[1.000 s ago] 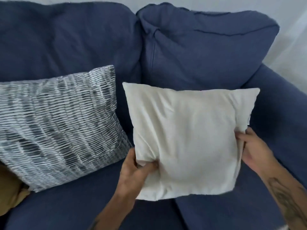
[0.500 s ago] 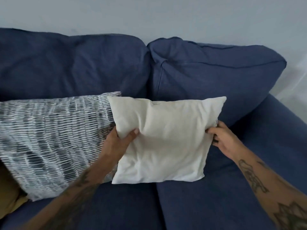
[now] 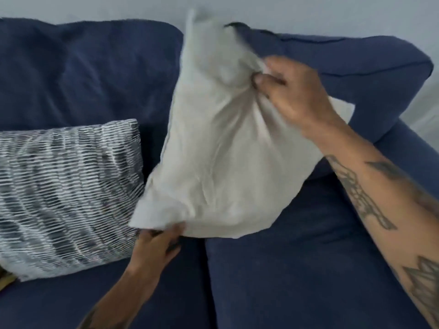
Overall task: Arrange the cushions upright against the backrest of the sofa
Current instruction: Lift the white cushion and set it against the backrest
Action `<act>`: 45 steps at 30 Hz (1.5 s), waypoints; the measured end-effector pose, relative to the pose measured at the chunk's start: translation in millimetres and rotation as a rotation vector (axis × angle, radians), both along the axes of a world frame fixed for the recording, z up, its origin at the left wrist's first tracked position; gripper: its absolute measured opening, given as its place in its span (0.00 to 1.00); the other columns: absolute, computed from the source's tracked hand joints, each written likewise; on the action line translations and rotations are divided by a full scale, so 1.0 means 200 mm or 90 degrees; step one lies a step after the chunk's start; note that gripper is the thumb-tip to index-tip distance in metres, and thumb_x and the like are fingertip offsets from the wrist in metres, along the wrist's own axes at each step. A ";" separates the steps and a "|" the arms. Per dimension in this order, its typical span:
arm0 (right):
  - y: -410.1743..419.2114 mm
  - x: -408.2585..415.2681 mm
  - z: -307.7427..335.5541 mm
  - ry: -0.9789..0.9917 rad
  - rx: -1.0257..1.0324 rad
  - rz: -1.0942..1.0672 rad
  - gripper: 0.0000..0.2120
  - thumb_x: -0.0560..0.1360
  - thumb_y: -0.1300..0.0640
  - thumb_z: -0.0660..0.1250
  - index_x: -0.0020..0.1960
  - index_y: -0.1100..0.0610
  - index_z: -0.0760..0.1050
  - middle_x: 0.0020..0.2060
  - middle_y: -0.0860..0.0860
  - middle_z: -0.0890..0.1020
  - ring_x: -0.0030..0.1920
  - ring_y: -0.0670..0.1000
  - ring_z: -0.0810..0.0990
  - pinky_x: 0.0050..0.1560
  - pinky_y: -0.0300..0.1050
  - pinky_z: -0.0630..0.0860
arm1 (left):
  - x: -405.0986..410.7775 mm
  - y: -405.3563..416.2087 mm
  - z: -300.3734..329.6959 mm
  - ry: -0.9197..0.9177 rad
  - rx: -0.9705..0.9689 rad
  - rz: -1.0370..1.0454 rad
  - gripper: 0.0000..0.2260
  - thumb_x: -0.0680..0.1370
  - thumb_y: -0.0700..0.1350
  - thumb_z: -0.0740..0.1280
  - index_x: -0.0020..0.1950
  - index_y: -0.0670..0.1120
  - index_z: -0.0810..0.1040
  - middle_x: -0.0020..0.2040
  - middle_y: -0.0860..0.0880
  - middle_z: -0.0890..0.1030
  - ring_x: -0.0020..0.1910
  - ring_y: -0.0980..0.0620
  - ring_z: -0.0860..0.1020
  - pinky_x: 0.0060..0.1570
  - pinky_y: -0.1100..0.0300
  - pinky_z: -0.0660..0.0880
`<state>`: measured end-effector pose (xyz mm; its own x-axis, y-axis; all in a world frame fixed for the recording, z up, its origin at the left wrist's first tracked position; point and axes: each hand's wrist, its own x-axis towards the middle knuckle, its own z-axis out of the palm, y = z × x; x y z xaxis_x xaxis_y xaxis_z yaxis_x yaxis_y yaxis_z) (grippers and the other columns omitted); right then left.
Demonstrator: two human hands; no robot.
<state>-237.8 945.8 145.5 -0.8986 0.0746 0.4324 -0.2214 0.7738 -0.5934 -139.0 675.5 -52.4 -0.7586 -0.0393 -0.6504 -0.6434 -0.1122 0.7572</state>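
A plain cream cushion (image 3: 221, 148) is lifted off the seat and tilted on a corner in front of the blue sofa's backrest (image 3: 90, 72). My right hand (image 3: 294, 96) pinches the fabric near its upper edge. My left hand (image 3: 156, 248) holds its lower left corner from beneath. A black-and-white patterned cushion (image 3: 66, 193) leans against the backrest to the left, just touching the cream one.
The right back cushion (image 3: 356, 74) and the sofa's right armrest (image 3: 418, 160) lie behind my right forearm. Blue seat cushions (image 3: 297, 281) fill the foreground. A mustard-coloured item (image 3: 6, 279) peeks out at the far left edge. A pale wall (image 3: 308, 13) rises behind the sofa.
The cream cushion has swung up and rotated onto a corner. My right hand moved from its right edge to the top; my left hand dropped to the lower corner.
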 end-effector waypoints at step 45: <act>0.39 0.31 -0.84 -0.325 -0.519 -0.090 0.20 0.75 0.32 0.66 0.65 0.36 0.77 0.62 0.37 0.83 0.64 0.44 0.81 0.64 0.52 0.76 | -0.19 0.15 0.09 0.197 -0.129 0.131 0.33 0.81 0.50 0.75 0.82 0.45 0.68 0.74 0.47 0.79 0.73 0.45 0.79 0.66 0.54 0.77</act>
<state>-175.0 1024.4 -23.0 -0.9236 0.3000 -0.2387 0.2743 0.0823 -0.9581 -177.2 706.3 -35.4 -0.8798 -0.3142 -0.3566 -0.3616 -0.0444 0.9313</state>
